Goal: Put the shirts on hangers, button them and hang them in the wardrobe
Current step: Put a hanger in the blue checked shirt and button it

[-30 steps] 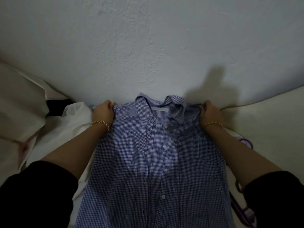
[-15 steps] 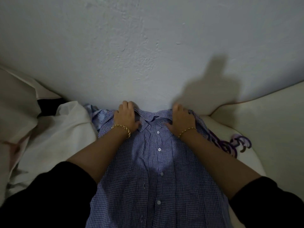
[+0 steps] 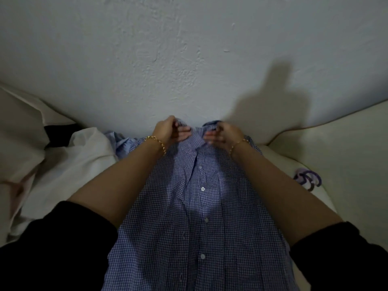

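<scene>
1. Head view, the task's thing: a blue-and-white checked shirt (image 3: 201, 206) lies front-up on a pale cream bed surface (image 3: 346, 156). Its collar (image 3: 197, 141) is at the far end, close under the white wall (image 3: 189, 59), and its hem runs out of the bottom of the frame.
2. Head view, the hands: the left hand (image 3: 171, 131) has its fingers curled round the left wing of the collar and lifts it a little off the surface. The right hand (image 3: 224, 134) grips the right wing in the same way (fingers folded in, knuckles toward the camera). The two hands are near each other with a strip of collar showing between them. Each wrist wears a gold chain bracelet (image 3: 157, 141), and black sleeves (image 3: 52, 248) cover the upper arms.
3. Head view, the shirt front: white buttons (image 3: 202, 189) show in a line down the placket. Whether the top one is fastened cannot be told, as the hands hide it.
4. Head view, around it: purple hangers (image 3: 308, 179) lie just beside the shirt's right shoulder. A white garment (image 3: 69, 164) is heaped to the left, with a crumpled light-blue cloth (image 3: 120, 141) between it and the shirt. A dark shadow (image 3: 279, 97) falls on the wall.
</scene>
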